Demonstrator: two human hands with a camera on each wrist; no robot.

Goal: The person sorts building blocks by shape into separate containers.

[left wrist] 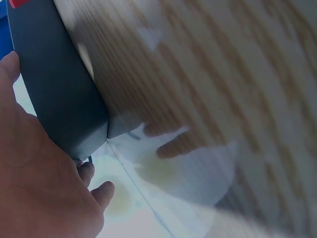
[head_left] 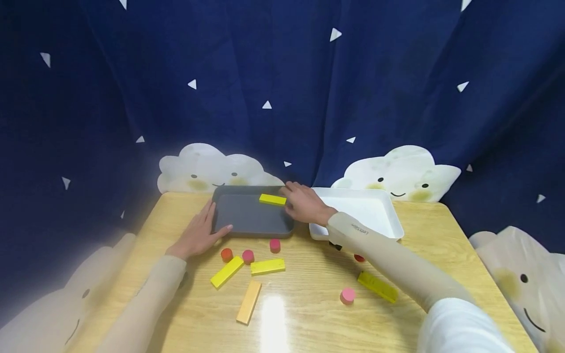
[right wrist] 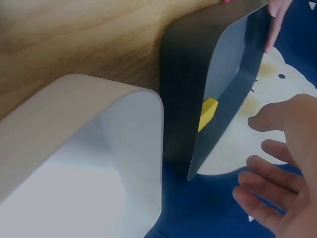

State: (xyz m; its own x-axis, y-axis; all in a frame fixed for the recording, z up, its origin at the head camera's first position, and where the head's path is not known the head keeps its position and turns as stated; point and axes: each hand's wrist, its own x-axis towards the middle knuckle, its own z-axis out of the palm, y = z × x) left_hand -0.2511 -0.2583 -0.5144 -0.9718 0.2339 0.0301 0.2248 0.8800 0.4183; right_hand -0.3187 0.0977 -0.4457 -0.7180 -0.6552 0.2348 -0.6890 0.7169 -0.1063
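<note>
My left hand point(head_left: 196, 234) rests against the left end of a dark grey tray point(head_left: 251, 233), thumb spread towards the front edge. In the left wrist view, that thumb touches the tray's rim. One yellow block point(head_left: 272, 199) lies inside the grey tray, towards its back right. Over the tray's right end is my right hand point(head_left: 305, 202). Its fingers point(right wrist: 270, 171) are loosely bent and hold nothing in the right wrist view, apart from the yellow block. A white tray point(head_left: 395, 215) stands just right of the grey one, partly behind my right forearm.
Red and pink round pieces point(head_left: 275, 245), two yellow blocks point(head_left: 268, 266) and a plain wooden block point(head_left: 249, 302) lie before the grey tray. Farther right are a pink round piece point(head_left: 347, 295) and a yellow block point(head_left: 377, 287). A dark blue curtain point(head_left: 247, 88) hangs behind.
</note>
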